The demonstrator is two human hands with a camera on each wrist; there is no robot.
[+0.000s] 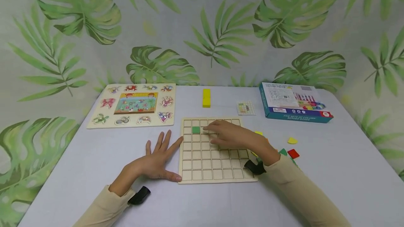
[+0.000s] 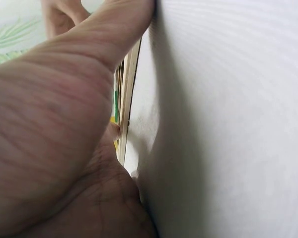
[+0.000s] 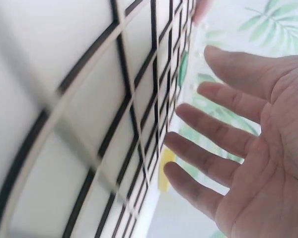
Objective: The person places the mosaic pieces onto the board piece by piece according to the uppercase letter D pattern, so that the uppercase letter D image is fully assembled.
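Observation:
A wooden board (image 1: 202,175) with a square grid lies flat on the white table. One green square tile (image 1: 195,130) sits in a cell near its upper left corner. My left hand (image 1: 156,162) rests on the table with fingers spread, thumb and index fingertip touching the board's left edge. Over the upper part of the board hovers my right hand (image 1: 230,135), its index fingertip just right of the green tile. In the right wrist view that hand's fingers (image 3: 213,126) are loosely extended and hold nothing. The cells beneath the right hand are partly hidden.
Loose pieces lie right of the board, among them a red square (image 1: 293,153) and a yellow quarter-round piece (image 1: 292,140). Behind it are yellow blocks (image 1: 206,98) and a small pattern card (image 1: 246,108). An animal puzzle board (image 1: 130,121) lies back left, a teal box (image 1: 296,115) back right.

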